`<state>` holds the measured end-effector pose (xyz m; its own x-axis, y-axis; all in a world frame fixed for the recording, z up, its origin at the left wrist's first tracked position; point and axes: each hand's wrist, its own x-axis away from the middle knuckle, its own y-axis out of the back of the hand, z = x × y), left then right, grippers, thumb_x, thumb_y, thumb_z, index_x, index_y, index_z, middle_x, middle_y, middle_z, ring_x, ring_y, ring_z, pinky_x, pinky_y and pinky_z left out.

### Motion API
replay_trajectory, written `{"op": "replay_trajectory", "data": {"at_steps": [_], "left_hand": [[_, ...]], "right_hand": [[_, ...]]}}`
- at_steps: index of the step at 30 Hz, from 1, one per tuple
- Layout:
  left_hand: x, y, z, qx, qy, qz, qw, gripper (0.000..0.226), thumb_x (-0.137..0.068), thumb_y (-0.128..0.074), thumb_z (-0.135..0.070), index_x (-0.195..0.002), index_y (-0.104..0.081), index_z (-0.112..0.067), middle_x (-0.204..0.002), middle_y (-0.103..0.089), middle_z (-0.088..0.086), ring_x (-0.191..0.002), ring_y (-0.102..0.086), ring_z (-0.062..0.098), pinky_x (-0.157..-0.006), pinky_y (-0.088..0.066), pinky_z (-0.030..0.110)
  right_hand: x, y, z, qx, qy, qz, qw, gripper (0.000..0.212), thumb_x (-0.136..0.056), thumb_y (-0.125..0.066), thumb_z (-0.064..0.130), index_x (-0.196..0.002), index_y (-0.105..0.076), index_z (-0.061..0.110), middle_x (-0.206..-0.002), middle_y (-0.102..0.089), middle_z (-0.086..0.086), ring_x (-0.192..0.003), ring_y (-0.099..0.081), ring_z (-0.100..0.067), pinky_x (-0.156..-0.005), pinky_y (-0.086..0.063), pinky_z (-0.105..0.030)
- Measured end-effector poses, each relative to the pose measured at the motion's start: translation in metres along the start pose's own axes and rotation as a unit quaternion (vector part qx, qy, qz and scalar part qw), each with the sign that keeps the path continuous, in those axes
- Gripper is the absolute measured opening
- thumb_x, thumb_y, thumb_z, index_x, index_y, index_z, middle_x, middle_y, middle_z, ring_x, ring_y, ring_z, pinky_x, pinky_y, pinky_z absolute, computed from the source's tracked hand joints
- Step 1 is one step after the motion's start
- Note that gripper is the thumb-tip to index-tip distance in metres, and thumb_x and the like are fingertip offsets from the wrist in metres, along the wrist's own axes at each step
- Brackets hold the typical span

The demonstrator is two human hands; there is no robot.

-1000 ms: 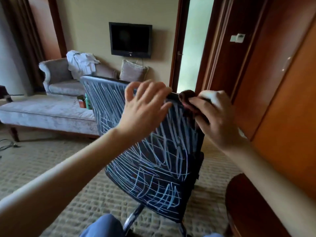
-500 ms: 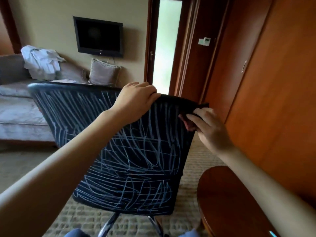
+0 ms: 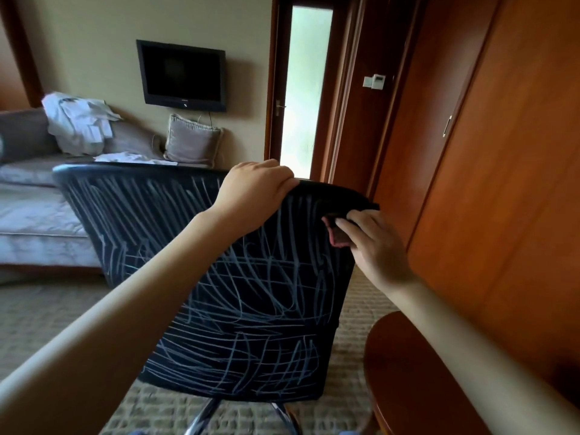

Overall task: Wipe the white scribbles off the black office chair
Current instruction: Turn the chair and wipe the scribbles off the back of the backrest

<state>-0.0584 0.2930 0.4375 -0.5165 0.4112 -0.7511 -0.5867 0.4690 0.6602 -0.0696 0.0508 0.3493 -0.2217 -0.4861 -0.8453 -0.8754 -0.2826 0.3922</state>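
Observation:
The black office chair (image 3: pixel 219 309) stands in front of me, its backrest turned toward me and covered in white scribbles (image 3: pixel 251 334). My left hand (image 3: pixel 254 196) grips the top rim of the backrest, fingers curled over it. My right hand (image 3: pixel 373 246) presses a small dark cloth (image 3: pixel 337 237) against the upper right corner of the backrest; only a bit of the cloth shows past my fingers. A patch near that corner looks free of scribbles.
A round wooden table (image 3: pixel 408 372) sits at the lower right, close to the chair. Wooden wardrobe doors (image 3: pixel 502 183) line the right side. A grey sofa (image 3: pixel 34 211) with white clothes and a cushion stands at the back left, under a wall television (image 3: pixel 183 75). The floor is carpeted.
The chair's backrest has turned square toward me. My left hand has closed over the top rim. My right hand with the cloth has slid down from the top edge onto the upper right corner.

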Motion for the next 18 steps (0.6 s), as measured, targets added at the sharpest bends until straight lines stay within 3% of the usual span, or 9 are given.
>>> {"op": "replay_trajectory", "data": {"at_steps": [4, 8, 11, 14, 18], "left_hand": [[-0.001, -0.003, -0.009, -0.008, -0.010, -0.003, 1.000, 0.038, -0.100, -0.038, -0.037, -0.099, -0.069, -0.015, -0.095, -0.067, 0.000, -0.082, -0.062, 0.022, -0.074, -0.035, 0.027], [-0.002, -0.006, -0.011, -0.010, -0.014, 0.000, 1.000, 0.044, -0.099, -0.032, -0.038, -0.098, -0.069, -0.014, -0.093, -0.067, 0.002, -0.080, -0.062, 0.024, -0.073, -0.035, 0.027], [-0.005, -0.006, -0.009, -0.006, -0.007, 0.018, 1.000, 0.035, -0.101, -0.037, -0.032, -0.101, -0.068, -0.015, -0.096, -0.066, 0.001, -0.083, -0.061, 0.023, -0.074, -0.035, 0.026], [-0.007, -0.006, -0.009, -0.011, -0.004, 0.024, 1.000, 0.035, -0.102, -0.035, -0.031, -0.100, -0.067, -0.015, -0.097, -0.065, 0.001, -0.083, -0.060, 0.024, -0.074, -0.036, 0.028], [-0.009, -0.008, -0.016, -0.020, -0.003, 0.020, 1.000, 0.036, -0.102, -0.034, -0.031, -0.100, -0.067, -0.016, -0.098, -0.064, 0.001, -0.082, -0.060, 0.023, -0.074, -0.035, 0.028]], "right_hand": [[-0.003, 0.020, -0.001, 0.006, 0.011, 0.037, 0.999, 0.034, -0.067, -0.079, -0.009, -0.099, -0.069, -0.003, -0.095, -0.067, -0.016, -0.088, -0.053, -0.026, -0.084, -0.044, -0.032], [-0.038, 0.025, 0.001, -0.040, 0.003, -0.055, 0.998, 0.022, -0.084, -0.063, -0.011, -0.104, -0.069, -0.006, -0.100, -0.066, -0.019, -0.091, -0.056, -0.030, -0.085, -0.050, -0.035], [-0.039, 0.008, 0.000, -0.037, -0.010, -0.067, 0.997, 0.021, -0.085, -0.062, -0.008, -0.104, -0.069, -0.004, -0.100, -0.066, -0.019, -0.094, -0.059, -0.032, -0.087, -0.050, -0.038], [-0.021, 0.001, -0.004, -0.023, 0.014, -0.032, 0.999, 0.024, -0.080, -0.065, -0.006, -0.104, -0.064, 0.000, -0.097, -0.066, -0.018, -0.095, -0.055, -0.028, -0.087, -0.048, -0.036], [-0.005, 0.005, -0.001, -0.012, 0.024, 0.059, 0.998, 0.023, -0.078, -0.062, -0.010, -0.099, -0.068, -0.003, -0.093, -0.066, -0.014, -0.087, -0.058, -0.028, -0.077, -0.054, -0.037]]}}
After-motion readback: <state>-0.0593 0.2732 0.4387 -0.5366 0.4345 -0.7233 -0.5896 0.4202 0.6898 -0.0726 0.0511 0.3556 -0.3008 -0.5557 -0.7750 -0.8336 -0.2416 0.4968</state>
